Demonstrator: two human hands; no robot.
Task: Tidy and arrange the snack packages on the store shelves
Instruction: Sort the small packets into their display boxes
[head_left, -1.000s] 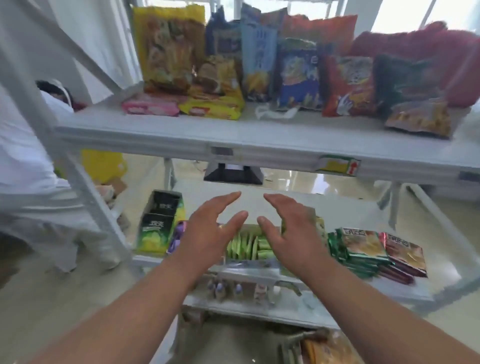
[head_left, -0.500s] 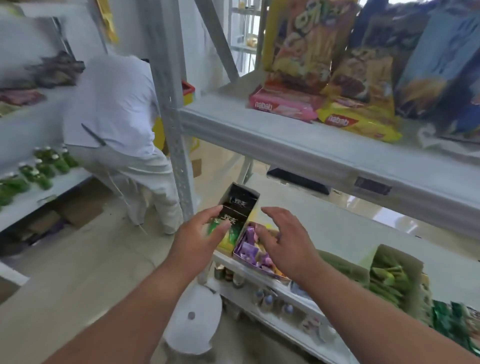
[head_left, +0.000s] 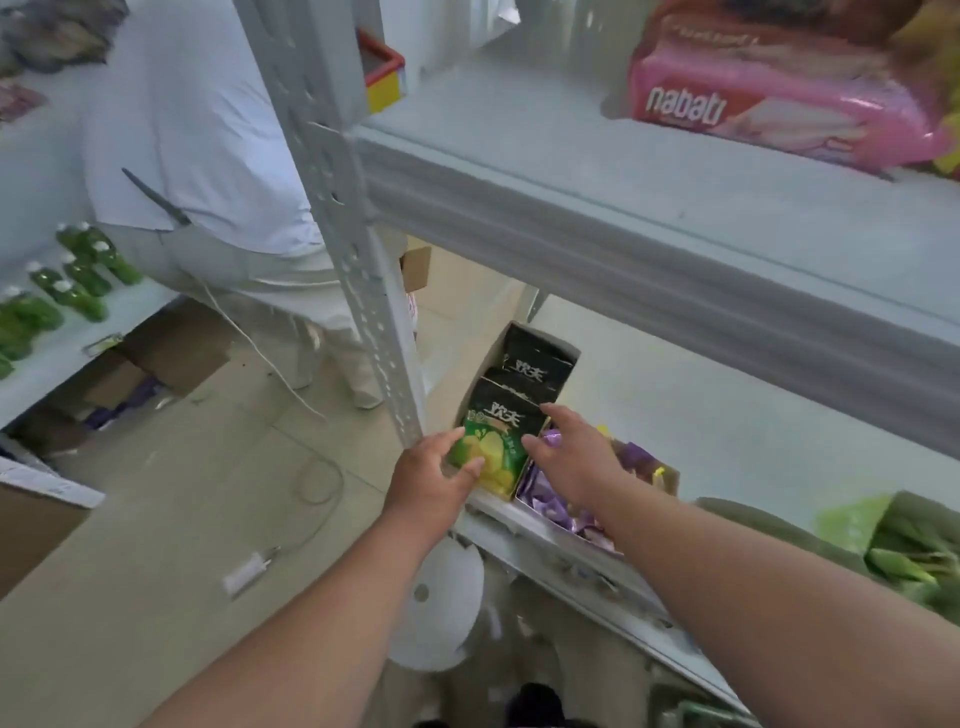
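Head view: grey metal shelf (head_left: 649, 249), tiled floor (head_left: 182, 519); pink pack (head_left: 769, 98) reads "nabati". At the lower shelf's left corner my left hand (head_left: 431, 480) grasps the green-black packet (head_left: 496, 441) (its writing unreadable); my right hand (head_left: 576, 457) touches it, fingers relaxed.

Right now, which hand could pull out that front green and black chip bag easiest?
Probably the left hand: its fingers and thumb already pinch the bottom of the front chip bag. The right hand only touches the bag's right edge with straight fingers, above the purple packets.
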